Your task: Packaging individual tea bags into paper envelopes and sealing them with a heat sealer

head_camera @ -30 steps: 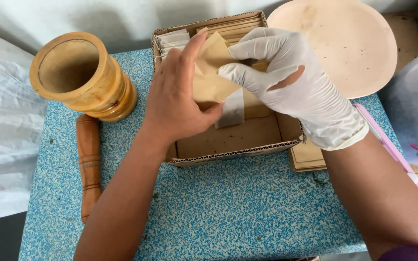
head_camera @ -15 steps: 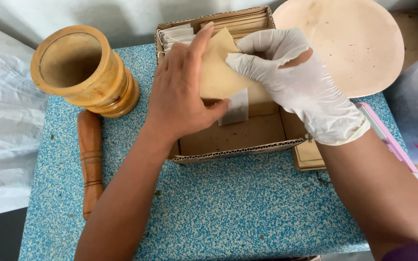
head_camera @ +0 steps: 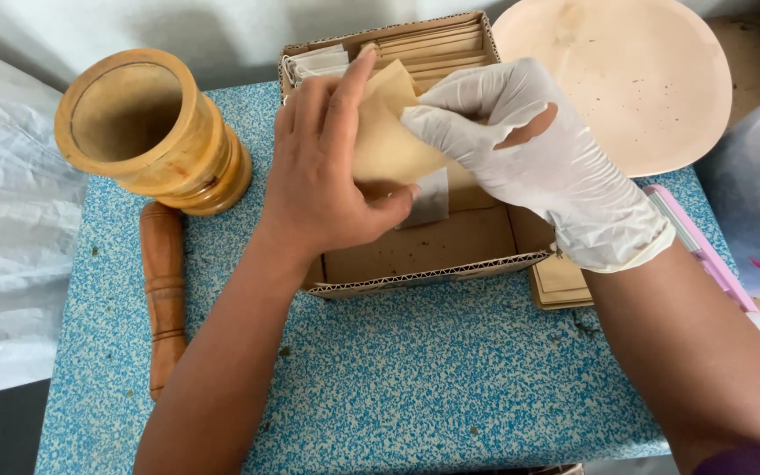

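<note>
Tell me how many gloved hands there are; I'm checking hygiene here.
1. The right hand wears a white glove and pinches a tan paper sachet over the cardboard box; the left hand, also gripping it, is bare.

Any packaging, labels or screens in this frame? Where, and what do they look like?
Cardboard box: open, brown, rectangular, on the blue speckled table behind the hands.
Paper envelope: tan, flat, held over the box by the bare left hand and gloved right hand.
Stack of envelopes: tan, on edge at the box's back.
Clear packets: back left corner of the box.
No screens or signs.
</note>
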